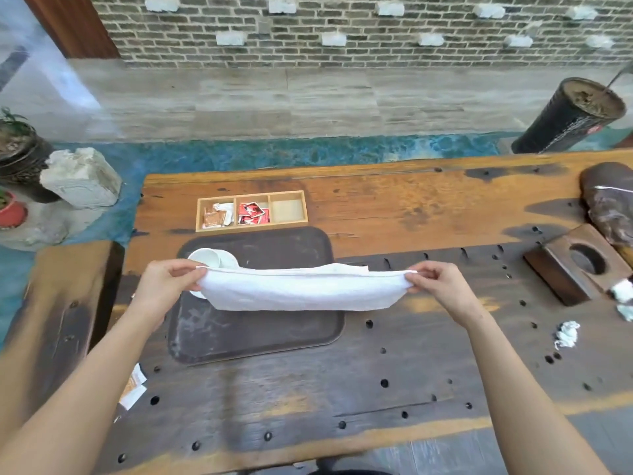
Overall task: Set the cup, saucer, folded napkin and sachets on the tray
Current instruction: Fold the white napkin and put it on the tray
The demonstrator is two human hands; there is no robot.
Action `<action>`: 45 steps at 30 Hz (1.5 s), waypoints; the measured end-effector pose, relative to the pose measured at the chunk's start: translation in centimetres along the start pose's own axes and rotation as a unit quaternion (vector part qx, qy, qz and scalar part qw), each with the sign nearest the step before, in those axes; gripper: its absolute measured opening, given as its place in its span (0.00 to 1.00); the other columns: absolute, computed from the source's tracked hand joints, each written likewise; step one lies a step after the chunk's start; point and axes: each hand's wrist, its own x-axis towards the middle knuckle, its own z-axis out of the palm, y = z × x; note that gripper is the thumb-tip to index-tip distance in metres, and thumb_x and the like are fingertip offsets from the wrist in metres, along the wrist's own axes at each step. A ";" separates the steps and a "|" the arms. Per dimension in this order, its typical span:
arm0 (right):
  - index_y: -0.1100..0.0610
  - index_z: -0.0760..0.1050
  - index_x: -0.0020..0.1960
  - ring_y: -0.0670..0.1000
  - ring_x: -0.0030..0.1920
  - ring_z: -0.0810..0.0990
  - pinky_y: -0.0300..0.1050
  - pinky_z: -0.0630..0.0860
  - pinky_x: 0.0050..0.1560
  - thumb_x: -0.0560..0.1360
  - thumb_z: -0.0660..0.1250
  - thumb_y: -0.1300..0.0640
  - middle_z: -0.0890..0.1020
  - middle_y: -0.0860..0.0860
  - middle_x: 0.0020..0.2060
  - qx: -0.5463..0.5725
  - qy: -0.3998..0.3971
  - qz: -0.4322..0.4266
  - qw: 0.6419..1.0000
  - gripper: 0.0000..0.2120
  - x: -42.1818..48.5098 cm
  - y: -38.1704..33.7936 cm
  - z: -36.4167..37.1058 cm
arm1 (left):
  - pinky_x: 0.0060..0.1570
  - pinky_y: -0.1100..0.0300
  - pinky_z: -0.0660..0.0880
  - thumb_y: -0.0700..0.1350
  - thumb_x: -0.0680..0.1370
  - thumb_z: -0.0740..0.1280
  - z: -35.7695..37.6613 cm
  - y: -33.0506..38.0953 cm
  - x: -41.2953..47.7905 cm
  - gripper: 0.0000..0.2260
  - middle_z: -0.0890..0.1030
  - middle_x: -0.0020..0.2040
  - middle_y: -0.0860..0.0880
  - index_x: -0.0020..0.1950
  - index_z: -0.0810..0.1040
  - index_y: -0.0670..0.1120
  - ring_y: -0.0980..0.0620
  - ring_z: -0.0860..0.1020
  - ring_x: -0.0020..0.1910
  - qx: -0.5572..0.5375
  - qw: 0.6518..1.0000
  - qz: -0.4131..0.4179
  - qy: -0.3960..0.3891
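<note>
Napkin (301, 289): I see it held up off the tray (260, 334), stretched flat between both hands, its long axis running left to right across my view and its folded upper edge level. My left hand (164, 286) pinches the left end between thumb and fingers; my right hand (442, 286) pinches the right end the same way. The cloth hangs over the tray's middle and hides part of it.

Behind the napkin's left end, the cup (205, 258) stands on the saucer (227, 260) at the tray's far left corner; the cloth and my left hand cover the saucer's near rim. Just beyond the tray lies a wooden box (251, 210) with three compartments: pale and brown sachets (215, 216) in the left one, red sachets (252, 212) in the middle, the right one bare. Two more packets (132, 389) lie on the table's near left edge, well apart from the tray.

To the right sit a dark wooden block (575, 269) with a round hole and some crumpled white scraps (567, 334).

The table (376, 389) is a worn, dark-stained plank top drilled with many small holes. Past it I see blue-green floor, a grey stone ledge and a brick wall (342, 29), with a black can (572, 118) at right and a stone lump (80, 178) at left.
</note>
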 end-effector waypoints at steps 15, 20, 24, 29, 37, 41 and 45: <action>0.63 0.85 0.48 0.54 0.38 0.82 0.54 0.85 0.52 0.78 0.73 0.57 0.81 0.58 0.40 -0.037 0.000 0.099 0.994 0.08 4.5 6.0 2.2 | 0.45 0.45 0.84 0.39 0.76 0.74 5.3 -6.6 1.5 0.04 0.85 0.47 0.37 0.44 0.85 0.47 0.43 0.81 0.36 0.069 0.991 -0.098 0.052; 0.54 0.88 0.44 0.47 0.36 0.83 0.38 0.84 0.39 0.78 0.72 0.52 0.85 0.52 0.36 -0.053 0.027 0.087 0.994 0.08 7.2 6.6 3.3 | 0.48 0.40 0.83 0.40 0.76 0.72 6.7 -7.0 2.9 0.04 0.86 0.44 0.45 0.45 0.86 0.48 0.40 0.85 0.38 0.077 0.984 -0.125 0.098; 0.48 0.86 0.39 0.46 0.30 0.81 0.33 0.80 0.35 0.77 0.73 0.49 0.84 0.48 0.31 -0.095 0.034 0.085 0.991 0.09 10.1 6.2 3.9 | 0.48 0.47 0.84 0.39 0.76 0.72 7.4 -7.4 3.8 0.13 0.86 0.41 0.50 0.37 0.83 0.56 0.43 0.86 0.38 0.082 0.980 -0.127 0.126; 0.59 0.84 0.44 0.48 0.30 0.75 0.30 0.72 0.28 0.78 0.73 0.51 0.79 0.51 0.31 -0.130 0.018 0.083 0.988 0.11 13.8 5.7 4.8 | 0.51 0.42 0.83 0.40 0.76 0.72 8.3 -7.6 5.1 0.10 0.86 0.43 0.45 0.39 0.83 0.55 0.43 0.85 0.37 0.097 0.974 -0.126 0.159; 0.57 0.83 0.57 0.51 0.47 0.81 0.41 0.73 0.48 0.80 0.68 0.51 0.85 0.52 0.45 -0.208 0.007 0.075 0.975 0.12 16.6 6.6 6.3 | 0.58 0.48 0.80 0.43 0.75 0.68 10.6 -8.2 5.3 0.10 0.86 0.50 0.46 0.54 0.84 0.46 0.43 0.84 0.51 0.112 0.951 -0.160 0.241; 0.60 0.79 0.64 0.57 0.59 0.81 0.45 0.73 0.58 0.79 0.69 0.56 0.83 0.57 0.57 -0.263 -0.005 0.053 0.963 0.15 15.7 7.6 7.9 | 0.56 0.52 0.79 0.41 0.74 0.68 12.5 -10.8 2.6 0.10 0.86 0.50 0.48 0.54 0.84 0.47 0.43 0.83 0.53 0.090 0.925 -0.264 0.257; 0.60 0.78 0.64 0.60 0.64 0.77 0.52 0.72 0.64 0.79 0.69 0.59 0.82 0.58 0.59 -0.333 -0.045 -0.024 0.941 0.14 14.6 7.7 11.1 | 0.48 0.46 0.84 0.36 0.76 0.66 14.4 -13.7 0.1 0.10 0.84 0.41 0.41 0.55 0.82 0.38 0.39 0.84 0.42 0.008 0.893 -0.399 0.208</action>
